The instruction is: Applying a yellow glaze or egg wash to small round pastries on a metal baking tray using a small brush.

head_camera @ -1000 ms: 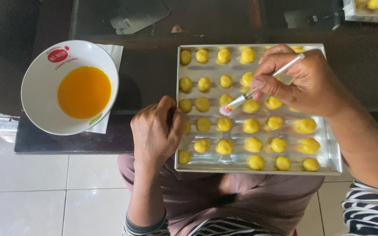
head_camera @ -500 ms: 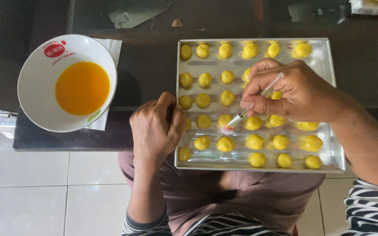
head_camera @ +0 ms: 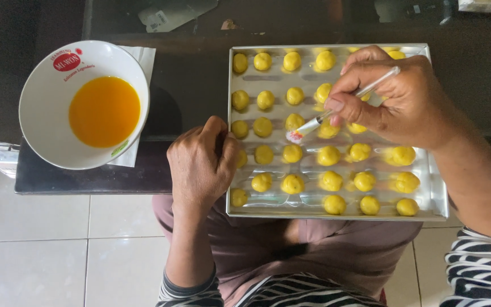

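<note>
At the bottom of the frame sit striped sleeves and a lap in mauve cloth, with white floor tiles (head_camera: 41, 250) to the lower left. Just above, the left hand (head_camera: 203, 162) curls over the left edge of the metal baking tray (head_camera: 436, 204), fingers bent around the rim — it grips the tray itself. The tray fills the centre and right of the frame, lined with rows of small yellow dough balls (head_camera: 292, 183). Higher up, on the right, the right hand (head_camera: 396, 99) pinches a thin brush (head_camera: 336, 111) between thumb and fingers, closed tight on the clear handle. The bristle tip points down-left and hovers at a dough ball in the middle rows — touching or just above it, I cannot tell. Over in the upper left, a white bowl (head_camera: 41, 96) of orange liquid (head_camera: 104, 112) rests on a white napkin (head_camera: 140, 62) on the dark table (head_camera: 188, 74), well apart from the tray.
</note>
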